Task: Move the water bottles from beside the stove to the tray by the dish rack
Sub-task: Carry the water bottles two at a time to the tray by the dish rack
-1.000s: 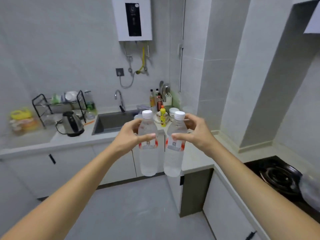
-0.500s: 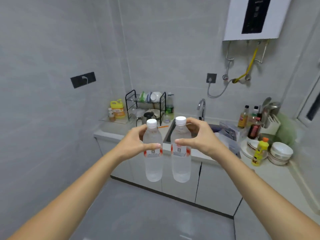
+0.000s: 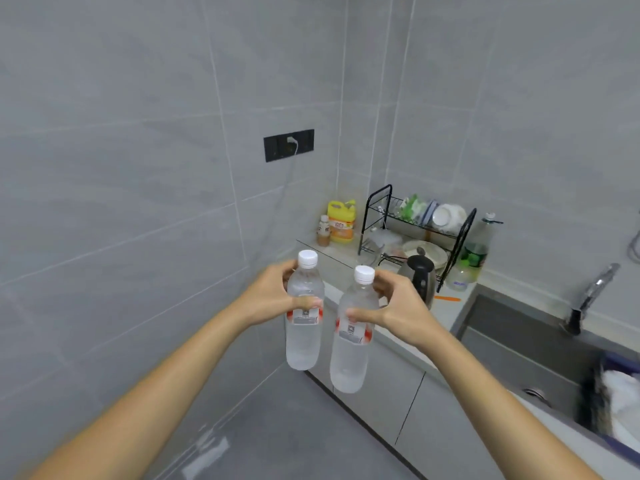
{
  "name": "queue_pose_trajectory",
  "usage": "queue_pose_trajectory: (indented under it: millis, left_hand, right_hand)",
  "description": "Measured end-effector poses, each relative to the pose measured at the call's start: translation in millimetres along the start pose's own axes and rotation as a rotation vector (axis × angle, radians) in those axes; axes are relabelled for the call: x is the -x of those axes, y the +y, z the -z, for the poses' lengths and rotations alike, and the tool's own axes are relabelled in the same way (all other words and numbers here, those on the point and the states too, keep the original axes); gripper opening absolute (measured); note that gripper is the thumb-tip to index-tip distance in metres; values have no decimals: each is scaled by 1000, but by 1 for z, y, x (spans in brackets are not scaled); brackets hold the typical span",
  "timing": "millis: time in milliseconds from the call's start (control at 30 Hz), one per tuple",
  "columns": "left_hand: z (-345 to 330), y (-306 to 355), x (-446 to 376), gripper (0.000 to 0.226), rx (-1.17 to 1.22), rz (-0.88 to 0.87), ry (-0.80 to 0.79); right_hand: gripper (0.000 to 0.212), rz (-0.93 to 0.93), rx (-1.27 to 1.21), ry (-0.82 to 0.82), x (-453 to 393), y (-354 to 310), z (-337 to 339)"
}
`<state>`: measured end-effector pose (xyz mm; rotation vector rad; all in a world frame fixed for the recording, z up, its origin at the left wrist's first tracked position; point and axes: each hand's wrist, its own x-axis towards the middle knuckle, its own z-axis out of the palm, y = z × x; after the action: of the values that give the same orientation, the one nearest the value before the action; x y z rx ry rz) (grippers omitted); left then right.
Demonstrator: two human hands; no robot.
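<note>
I hold two clear water bottles with white caps and red-grey labels, upright in the air in front of the counter. My left hand (image 3: 272,294) grips the left water bottle (image 3: 304,336) around its shoulder. My right hand (image 3: 398,308) grips the right water bottle (image 3: 351,355) the same way. A clear tray (image 3: 311,245) lies on the counter's far left end, left of the black dish rack (image 3: 419,233); a yellow jug (image 3: 342,221) and a small bottle (image 3: 323,230) stand on it. The stove is out of view.
A steel kettle (image 3: 420,275) stands in front of the rack, just behind my right hand. A large green-labelled bottle (image 3: 472,252) stands right of the rack. The sink (image 3: 519,341) and tap (image 3: 592,296) lie to the right. A tiled wall with a black socket (image 3: 289,145) closes the left.
My view has swung left from the stove corner, past the sink, to the counter's dish-rack end. Both bottles stayed gripped in my hands and are now closer to the tray.
</note>
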<state>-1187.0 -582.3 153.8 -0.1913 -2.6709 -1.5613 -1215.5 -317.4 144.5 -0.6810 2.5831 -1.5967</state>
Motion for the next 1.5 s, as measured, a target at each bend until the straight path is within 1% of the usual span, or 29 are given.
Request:
queue_pose_trajectory:
  millis: [200, 267, 367, 500, 700, 833, 933, 1033, 1133, 1167, 1233, 1300, 1333, 1433, 1500]
  left_hand:
    - [70, -58, -108, 47, 32, 53, 21]
    - [85, -71, -144, 45, 24, 52, 4]
    - [99, -87, -199, 48, 19, 38, -16]
    - [102, -102, -269, 56, 27, 4, -34]
    - [90, -124, -396, 55, 9, -15, -99]
    - [82, -129, -477, 49, -17, -2, -103]
    - [75, -138, -529, 51, -35, 1, -86]
    - [59, -153, -566, 51, -44, 10, -89]
    - [35, -177, -610, 52, -89, 32, -175]
    - [31, -180, -613, 55, -104, 40, -171]
    - [18, -193, -623, 59, -112, 65, -190]
    - [-2, -212, -641, 63, -137, 68, -249]
    - [-13, -221, -648, 62, -156, 79, -279]
    - [-45, -242, -667, 47, -177, 64, -384]
    - [-65, -250, -677, 46, -159, 53, -445]
  right_hand:
    - [57, -23, 17, 71, -128, 7, -20]
    - [58, -28, 31, 104, -164, 11, -22]
    - [51, -61, 46, 108, -218, 24, -19]
    - [47, -95, 81, 101, -284, 52, -13]
    - [59, -125, 99, 152, -389, 106, 8]
    - [55, -116, 98, 137, -464, 136, 32]
    - [56, -134, 97, 128, -511, 160, 45]
    - [53, -163, 104, 139, -534, 190, 51]
    - [47, -218, 109, 146, -553, 233, 52]
    - [46, -220, 116, 152, -551, 238, 50]
    - [46, -253, 142, 161, -549, 254, 47]
    - [49, -317, 168, 189, -548, 282, 39]
    - [50, -354, 181, 202, -545, 295, 35]
    - [52, -465, 227, 222, -536, 331, 23]
    - [53, -527, 257, 246, -533, 345, 19]
